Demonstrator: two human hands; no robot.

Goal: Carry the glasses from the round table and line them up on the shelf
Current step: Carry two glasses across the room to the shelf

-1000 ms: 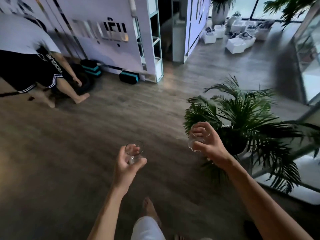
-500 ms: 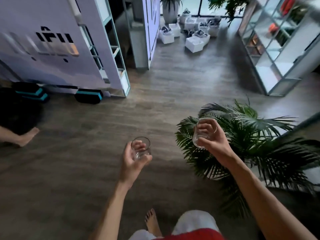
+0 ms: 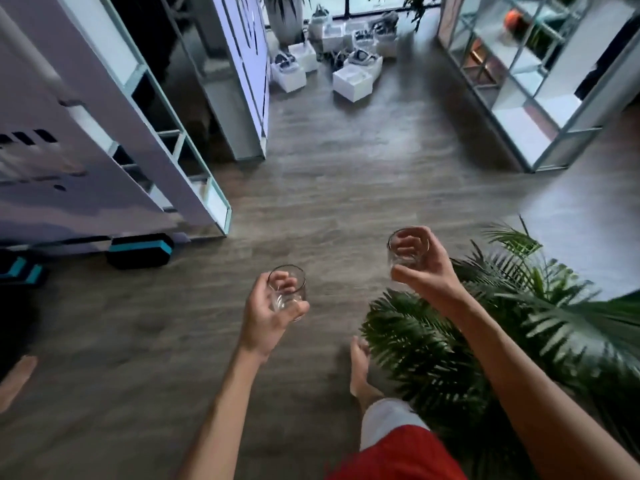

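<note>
My left hand (image 3: 266, 317) grips a short clear glass (image 3: 288, 292) upright, low in the middle of the view. A second clear glass (image 3: 408, 249) is held upright in my right hand (image 3: 427, 275), higher and further right, above the palm leaves. Both glasses look empty. A pale open grid shelf (image 3: 540, 81) stands at the upper right across the wooden floor, with an orange object in one upper compartment. The round table is out of view.
A potted palm (image 3: 485, 341) spreads at my right, close to my bare foot (image 3: 360, 372). A white partition with a narrow shelf frame (image 3: 194, 188) fills the left. White boxes (image 3: 353, 77) lie on the floor at the far end. Another person's foot (image 3: 15, 379) shows at the left edge.
The view has swung right: the partition and the other person slid left, and the grid shelf came into view at the upper right. Both hands keep their glasses.
</note>
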